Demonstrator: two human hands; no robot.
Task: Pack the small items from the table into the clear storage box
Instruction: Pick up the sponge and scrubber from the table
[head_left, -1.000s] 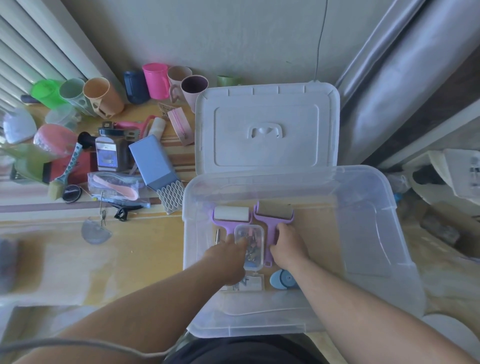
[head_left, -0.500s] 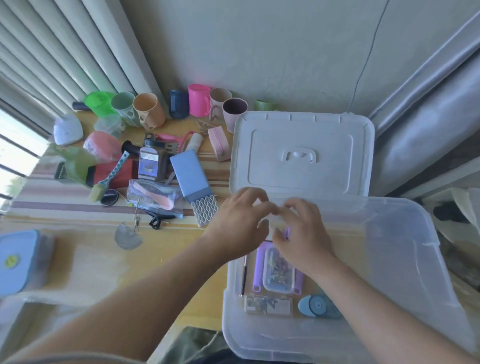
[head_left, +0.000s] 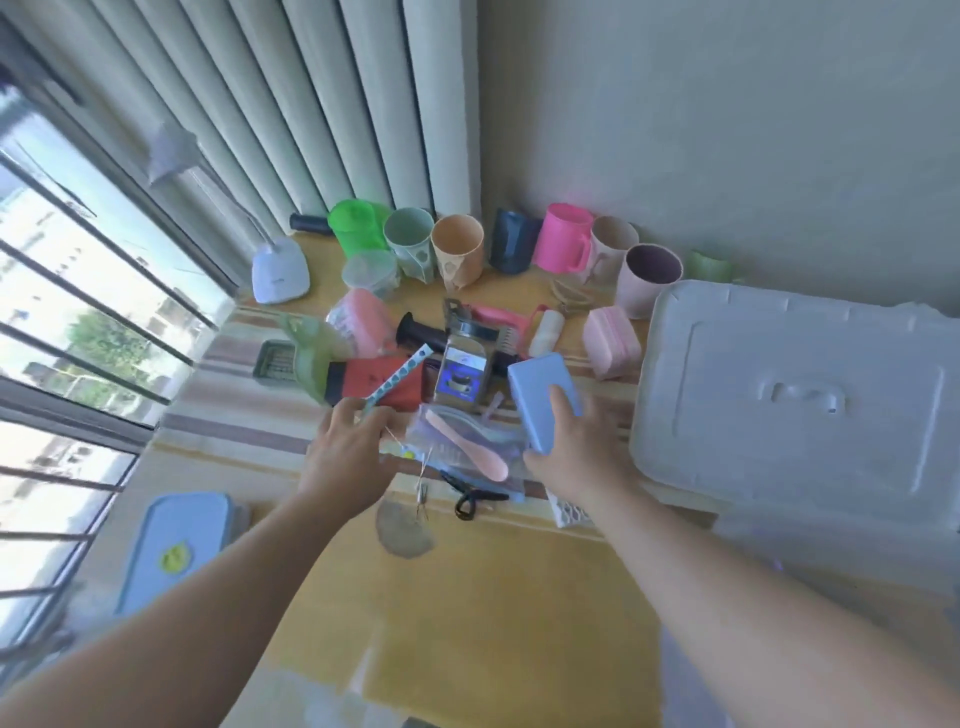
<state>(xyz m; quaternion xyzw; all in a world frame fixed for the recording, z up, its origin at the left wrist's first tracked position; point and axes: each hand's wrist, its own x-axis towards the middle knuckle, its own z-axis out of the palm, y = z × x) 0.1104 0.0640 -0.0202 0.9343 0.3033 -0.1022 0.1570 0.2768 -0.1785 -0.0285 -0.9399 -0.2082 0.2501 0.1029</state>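
Small items lie in a heap on the yellow table (head_left: 498, 597). My right hand (head_left: 576, 452) grips the near end of a blue block-shaped tool (head_left: 543, 387) with a white mesh end (head_left: 569, 512); the thumb lies on top. My left hand (head_left: 348, 449) hovers with arched fingers over the low end of a teal-patterned brush (head_left: 402, 371), touching it without a clear grip. Between the hands lies a clear bag with a pink spoon (head_left: 467, 449). The clear storage box (head_left: 841, 566) shows only as a blurred rim at the lower right, and its white lid (head_left: 795, 400) lies behind it.
Several cups (head_left: 460, 252) stand along the wall. A red tool (head_left: 382, 384), a metal grater (head_left: 462, 371), a pink case (head_left: 610, 340) and a black clip (head_left: 470, 501) crowd the heap. A blue-lidded container (head_left: 174, 551) sits at the left edge by the window.
Both hands have left the storage box and moved left to the heap. The view has swung left toward the window. My right hand has taken hold of the blue block.
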